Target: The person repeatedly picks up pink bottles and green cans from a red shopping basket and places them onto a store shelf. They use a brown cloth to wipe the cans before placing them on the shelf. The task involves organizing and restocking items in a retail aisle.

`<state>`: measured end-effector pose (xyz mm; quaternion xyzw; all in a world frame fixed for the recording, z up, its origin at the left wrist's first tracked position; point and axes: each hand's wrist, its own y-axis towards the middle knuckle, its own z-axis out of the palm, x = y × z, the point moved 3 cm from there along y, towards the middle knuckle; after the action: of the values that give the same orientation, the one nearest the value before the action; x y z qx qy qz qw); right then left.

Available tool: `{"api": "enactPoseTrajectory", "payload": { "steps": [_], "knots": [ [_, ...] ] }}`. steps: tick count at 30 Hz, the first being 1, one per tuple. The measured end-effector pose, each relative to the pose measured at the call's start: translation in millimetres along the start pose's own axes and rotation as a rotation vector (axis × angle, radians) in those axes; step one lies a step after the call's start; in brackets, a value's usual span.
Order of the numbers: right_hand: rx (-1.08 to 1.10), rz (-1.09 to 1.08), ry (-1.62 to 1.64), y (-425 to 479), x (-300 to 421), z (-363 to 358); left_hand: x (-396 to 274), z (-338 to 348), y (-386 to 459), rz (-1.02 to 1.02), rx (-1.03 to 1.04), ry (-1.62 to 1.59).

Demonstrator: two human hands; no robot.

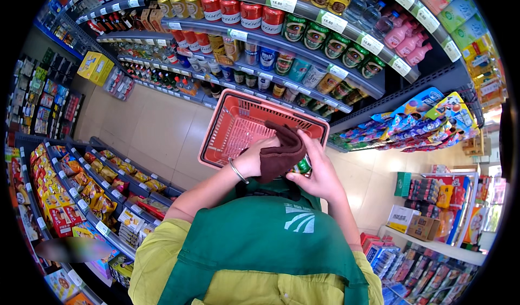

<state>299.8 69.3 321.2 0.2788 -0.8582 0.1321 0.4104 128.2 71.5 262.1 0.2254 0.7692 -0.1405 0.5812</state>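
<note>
My right hand [319, 173] grips a green drink can [301, 167] close to my body, its upper part covered by cloth. Wrapped over the can is a dark brown cloth [282, 152], which my left hand [258, 157] holds from the other side. Most of my left fingers are hidden under the cloth. A metal bangle circles my left wrist. Just beyond both hands stands a red plastic shopping basket [215, 126], with a slotted floor and a pale rim; the cloth overlaps its near side in the view.
A drinks shelf [252, 29] with rows of beer cans curves across the front. Snack shelves [118, 187] line my left. Hanging snack packs [410, 124] jut out at front right. Tiled floor [154, 122] shows left of the basket, and a white counter [438, 246] stands at right.
</note>
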Motion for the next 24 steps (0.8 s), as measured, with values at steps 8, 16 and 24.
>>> {"api": "enactPoseTrajectory", "payload": {
  "steps": [8, 16, 24],
  "knots": [
    [-0.032, -0.181, 0.08, -8, 3, 5, 45, 9, 10, -0.162, 0.217, -0.519],
    [-0.339, -0.352, 0.325, -12, -31, 26, -39, -26, 4, 0.312, -0.116, 0.391],
    [-0.556, -0.101, 0.022, -12, -44, 54, 23, 5, 22, 0.084, -0.587, -0.398]
  ]
}}
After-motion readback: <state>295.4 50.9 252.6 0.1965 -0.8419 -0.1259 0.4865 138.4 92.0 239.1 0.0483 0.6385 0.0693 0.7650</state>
